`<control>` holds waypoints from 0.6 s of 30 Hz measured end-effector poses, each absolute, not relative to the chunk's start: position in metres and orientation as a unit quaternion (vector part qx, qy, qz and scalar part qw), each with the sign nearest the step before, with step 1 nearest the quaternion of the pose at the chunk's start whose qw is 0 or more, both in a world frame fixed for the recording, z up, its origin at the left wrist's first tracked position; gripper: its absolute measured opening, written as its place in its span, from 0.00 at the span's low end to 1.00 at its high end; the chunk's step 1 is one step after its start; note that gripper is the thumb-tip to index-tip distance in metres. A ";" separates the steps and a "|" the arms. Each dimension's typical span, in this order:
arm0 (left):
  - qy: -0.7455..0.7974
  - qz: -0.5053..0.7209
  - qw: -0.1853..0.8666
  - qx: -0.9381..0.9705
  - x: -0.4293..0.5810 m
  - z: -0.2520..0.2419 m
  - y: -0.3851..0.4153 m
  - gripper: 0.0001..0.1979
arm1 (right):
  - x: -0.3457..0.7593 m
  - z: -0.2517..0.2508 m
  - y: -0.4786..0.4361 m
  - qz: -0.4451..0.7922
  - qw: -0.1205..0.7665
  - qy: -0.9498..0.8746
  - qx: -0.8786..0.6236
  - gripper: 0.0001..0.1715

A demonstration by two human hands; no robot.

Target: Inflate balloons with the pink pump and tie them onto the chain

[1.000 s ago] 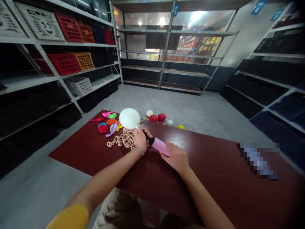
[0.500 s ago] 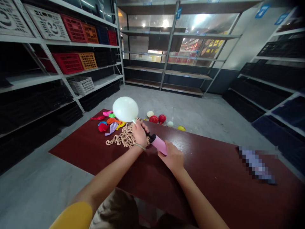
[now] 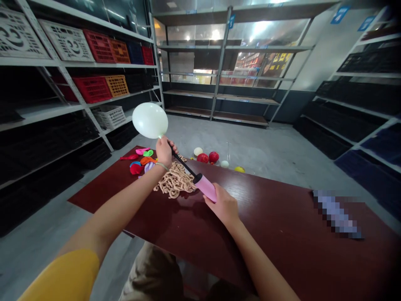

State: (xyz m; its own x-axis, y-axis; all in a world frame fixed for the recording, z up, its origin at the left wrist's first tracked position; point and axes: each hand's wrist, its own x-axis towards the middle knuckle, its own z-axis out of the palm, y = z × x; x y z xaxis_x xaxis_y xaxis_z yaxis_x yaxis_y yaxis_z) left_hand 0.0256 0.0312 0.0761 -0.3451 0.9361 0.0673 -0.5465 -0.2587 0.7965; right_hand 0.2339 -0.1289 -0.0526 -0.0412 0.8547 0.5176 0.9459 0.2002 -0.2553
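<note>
A pale, inflated balloon [image 3: 150, 121] stands up from my left hand [image 3: 164, 152], whose fingers are closed round its neck and the black end of a hand pump. The pump's black rod [image 3: 184, 163] shows between my hands. My right hand [image 3: 223, 204] is wrapped round the pink pump body [image 3: 206, 187]. Below the rod a heap of beige, curly strands [image 3: 176, 180] lies on the dark red table [image 3: 269, 251]. Uninflated balloons in several colours, an orange one [image 3: 148, 160] among them, lie left of the heap.
Beyond the table's far edge are red balloons [image 3: 202, 158], pale ones and a yellow one [image 3: 239, 169] on the floor. A blurred, pixelated object [image 3: 336, 213] lies at the table's right. Shelves with crates [image 3: 98, 46] stand left; more shelves stand ahead and right.
My left hand has moved up and to the left with the balloon, away from the pink body, and the black rod now shows. My right hand has barely moved.
</note>
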 end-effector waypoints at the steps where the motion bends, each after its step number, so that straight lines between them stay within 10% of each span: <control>1: 0.349 0.754 0.487 0.270 0.025 0.079 0.034 0.11 | 0.234 -0.053 -0.129 -0.079 0.297 -0.714 -0.629 0.24; 18: 0.377 0.721 0.516 0.266 0.057 0.023 -0.019 0.15 | 0.251 -0.050 -0.129 -0.097 0.230 -0.748 -0.615 0.22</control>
